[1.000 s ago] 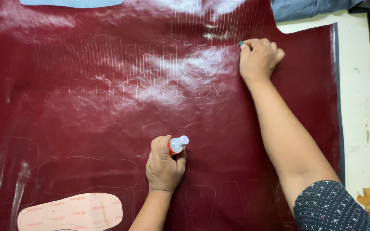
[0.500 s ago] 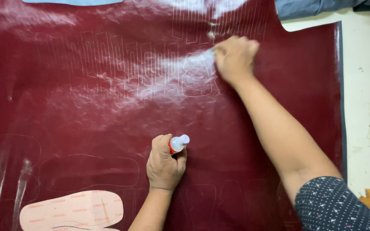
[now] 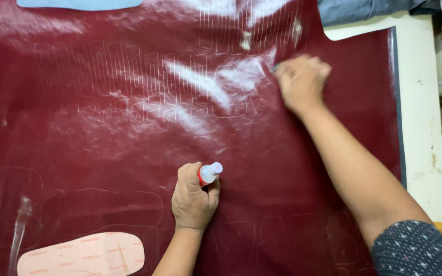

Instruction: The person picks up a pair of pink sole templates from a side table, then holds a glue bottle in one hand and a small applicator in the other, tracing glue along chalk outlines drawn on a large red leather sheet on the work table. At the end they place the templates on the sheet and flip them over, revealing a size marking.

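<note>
A glossy dark red sheet [image 3: 103, 128] of leather-like material covers the table, marked with faint traced lines and outlines. My left hand [image 3: 193, 197] rests on the sheet near the front, gripping a small white bottle with a red band [image 3: 210, 174]. My right hand [image 3: 301, 82] is pressed on the sheet at the upper right, blurred, its fingers closed around a small dark object whose tip shows at the hand's left edge.
A pale pink insole-shaped pattern piece [image 3: 83, 254] lies at the front left. A light blue piece [image 3: 78, 4] shows at the top edge. The white table edge [image 3: 420, 128] runs along the right, with grey cloth [image 3: 364, 9] at the back.
My right hand slid left across the sheet and then back toward the right, staying pressed on it. My left hand and the bottle stayed put.
</note>
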Demonstrator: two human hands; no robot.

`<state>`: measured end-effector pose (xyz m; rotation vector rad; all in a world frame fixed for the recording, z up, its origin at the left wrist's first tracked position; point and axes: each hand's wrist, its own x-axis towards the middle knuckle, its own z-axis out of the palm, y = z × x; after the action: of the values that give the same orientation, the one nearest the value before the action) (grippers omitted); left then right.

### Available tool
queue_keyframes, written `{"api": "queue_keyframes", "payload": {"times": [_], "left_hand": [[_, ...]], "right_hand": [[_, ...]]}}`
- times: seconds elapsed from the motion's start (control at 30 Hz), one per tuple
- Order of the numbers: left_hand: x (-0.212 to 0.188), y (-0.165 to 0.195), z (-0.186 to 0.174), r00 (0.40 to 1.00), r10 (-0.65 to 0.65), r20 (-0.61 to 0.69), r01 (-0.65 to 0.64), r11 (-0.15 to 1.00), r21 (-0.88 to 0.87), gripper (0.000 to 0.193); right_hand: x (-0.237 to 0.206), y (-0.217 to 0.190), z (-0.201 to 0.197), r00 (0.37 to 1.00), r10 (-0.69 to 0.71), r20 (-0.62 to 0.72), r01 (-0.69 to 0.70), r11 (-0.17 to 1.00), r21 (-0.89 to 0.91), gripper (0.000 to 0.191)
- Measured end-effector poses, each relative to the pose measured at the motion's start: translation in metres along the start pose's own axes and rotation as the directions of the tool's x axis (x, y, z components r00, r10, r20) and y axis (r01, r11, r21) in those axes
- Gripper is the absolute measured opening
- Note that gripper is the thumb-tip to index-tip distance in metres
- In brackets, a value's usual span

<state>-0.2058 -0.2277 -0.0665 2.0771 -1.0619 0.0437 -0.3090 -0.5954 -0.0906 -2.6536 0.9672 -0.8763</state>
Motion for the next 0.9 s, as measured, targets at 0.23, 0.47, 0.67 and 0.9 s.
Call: {"api": "queue_keyframes", "payload": {"times": [0.23, 0.47, 0.67, 0.9], "left_hand": [[-0.001, -0.001, -0.001, 1.0, 0.001, 0.011, -0.001, 1.0, 0.011, 0.056], [-0.001, -0.002, 0.0, 1.0, 0.005, 0.009, -0.006, 1.0, 0.02, 0.057], [0.0, -0.002, 0.0, 1.0, 0.013, -0.011, -0.013, 1.0, 0.013, 0.057], [0.0, -0.001, 0.0, 0.999, 0.025, -0.025, -0.025, 1.0, 0.014, 0.057]], "right_hand": [[-0.007, -0.05, 0.002, 0.973, 0.23, -0.035, -0.232, 0.964, -0.129, 0.017], [-0.01, -0.083, 0.004, 0.995, -0.102, 0.023, 0.098, 0.988, 0.118, 0.007], [-0.013, -0.073, 0.008, 0.959, -0.238, 0.151, 0.221, 0.968, 0.123, 0.009], [-0.029, -0.072, -0.002, 0.96, -0.254, 0.12, 0.244, 0.965, 0.094, 0.007]]}}
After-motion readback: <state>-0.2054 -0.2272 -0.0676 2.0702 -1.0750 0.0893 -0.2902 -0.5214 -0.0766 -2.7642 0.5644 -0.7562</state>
